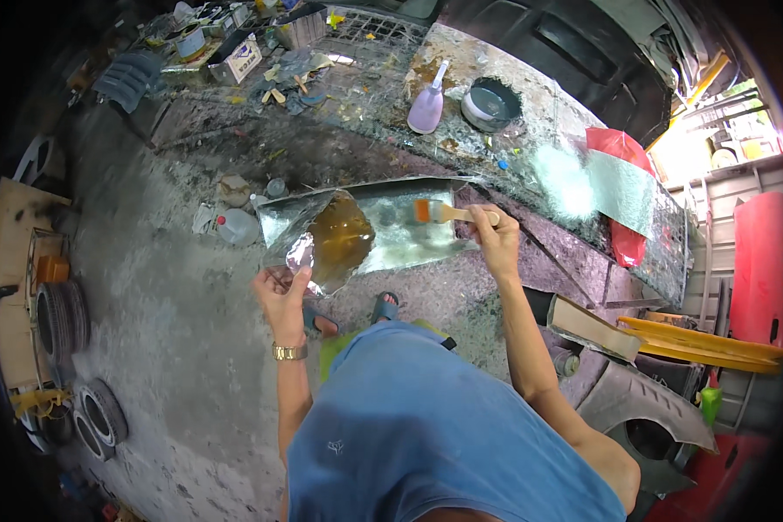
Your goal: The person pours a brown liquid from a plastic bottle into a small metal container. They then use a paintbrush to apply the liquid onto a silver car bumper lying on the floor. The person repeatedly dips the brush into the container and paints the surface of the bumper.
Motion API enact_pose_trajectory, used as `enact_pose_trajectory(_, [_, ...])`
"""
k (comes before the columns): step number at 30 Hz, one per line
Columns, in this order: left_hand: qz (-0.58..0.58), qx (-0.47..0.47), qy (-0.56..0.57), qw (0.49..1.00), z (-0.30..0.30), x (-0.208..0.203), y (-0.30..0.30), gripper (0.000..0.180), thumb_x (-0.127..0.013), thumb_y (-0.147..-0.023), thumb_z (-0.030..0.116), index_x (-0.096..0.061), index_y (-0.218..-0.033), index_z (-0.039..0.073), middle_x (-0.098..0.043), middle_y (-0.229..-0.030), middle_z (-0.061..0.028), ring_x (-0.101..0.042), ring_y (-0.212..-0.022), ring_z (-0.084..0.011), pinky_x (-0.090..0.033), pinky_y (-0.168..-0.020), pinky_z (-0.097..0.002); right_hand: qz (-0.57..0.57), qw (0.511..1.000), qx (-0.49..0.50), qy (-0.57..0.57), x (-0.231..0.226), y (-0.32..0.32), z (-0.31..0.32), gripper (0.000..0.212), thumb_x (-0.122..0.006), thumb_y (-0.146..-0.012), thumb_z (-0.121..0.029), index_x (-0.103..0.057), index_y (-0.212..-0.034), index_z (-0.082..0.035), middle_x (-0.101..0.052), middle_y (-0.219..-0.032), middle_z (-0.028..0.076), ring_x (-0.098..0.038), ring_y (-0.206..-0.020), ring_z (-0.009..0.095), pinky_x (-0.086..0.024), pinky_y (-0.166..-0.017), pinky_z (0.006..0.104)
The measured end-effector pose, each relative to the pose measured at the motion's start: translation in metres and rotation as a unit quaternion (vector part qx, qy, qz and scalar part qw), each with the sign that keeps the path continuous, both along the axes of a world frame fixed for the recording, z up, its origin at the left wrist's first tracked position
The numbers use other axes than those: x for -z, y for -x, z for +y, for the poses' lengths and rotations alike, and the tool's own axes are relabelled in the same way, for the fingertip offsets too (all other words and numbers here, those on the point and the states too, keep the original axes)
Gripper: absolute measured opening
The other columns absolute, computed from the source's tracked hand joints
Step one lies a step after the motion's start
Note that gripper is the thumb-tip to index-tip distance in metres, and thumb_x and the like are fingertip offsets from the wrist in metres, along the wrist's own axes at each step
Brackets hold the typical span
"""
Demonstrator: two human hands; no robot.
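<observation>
My left hand (280, 294) is closed on the near edge of a shiny, crinkled foil-like container (300, 252). Amber liquid (341, 233) pools inside it; its exact shape is hard to make out. Pinched by its pale wooden handle, a flat paintbrush (435, 211) with orange bristles is in my right hand (496, 242). The bristles point left, toward the amber liquid but apart from it. Below both hands lies a long silvery metal panel (400, 244) with a raised far edge, partly hidden by the container.
A cluttered workbench (365, 113) runs along the far side. On it are a pale purple squeeze bottle (425, 109), a dark round bowl (491, 104) and a red panel (626, 248). A clear jug (237, 227) sits left of the metal panel. Tyres (104, 413) lie at left, car panels (635, 400) at right.
</observation>
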State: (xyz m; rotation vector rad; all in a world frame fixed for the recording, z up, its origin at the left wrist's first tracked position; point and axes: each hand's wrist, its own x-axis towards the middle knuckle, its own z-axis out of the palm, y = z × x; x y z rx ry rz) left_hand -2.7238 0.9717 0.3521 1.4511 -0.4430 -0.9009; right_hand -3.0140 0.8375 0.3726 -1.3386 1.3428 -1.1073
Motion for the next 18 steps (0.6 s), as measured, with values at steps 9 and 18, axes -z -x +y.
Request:
enact_pose_trajectory(9, [-0.019, 0.005, 0.013, 1.000, -0.010, 0.000, 0.019, 0.050, -0.071, -0.073, 0.009, -0.037, -0.108, -0.002, -0.052, -0.090, -0.0049, -0.050, -0.075, -0.0083, -0.044, -0.064, -0.0208, 0.060, 0.972, -0.200, 0.108, 0.036, -0.099, -0.001, 0.015, -0.060, -0.083, -0.015, -0.066, -0.083, -0.002, -0.054, -0.059, -0.001, -0.047, -0.054, 0.005, -0.036, -0.047, 0.0222])
enact_pose_trajectory(18, [-0.030, -0.053, -0.007, 0.998, 0.009, 0.001, -0.006, 0.064, -0.074, -0.070, 0.010, -0.031, -0.115, -0.006, -0.051, -0.096, -0.0099, -0.051, -0.081, -0.0126, -0.048, -0.066, -0.0239, -0.009, 0.976, -0.191, -0.103, 0.009, -0.029, -0.005, 0.016, -0.061, -0.083, -0.019, -0.067, -0.087, -0.005, -0.053, -0.059, -0.003, -0.042, -0.050, 0.003, -0.033, -0.044, 0.0199])
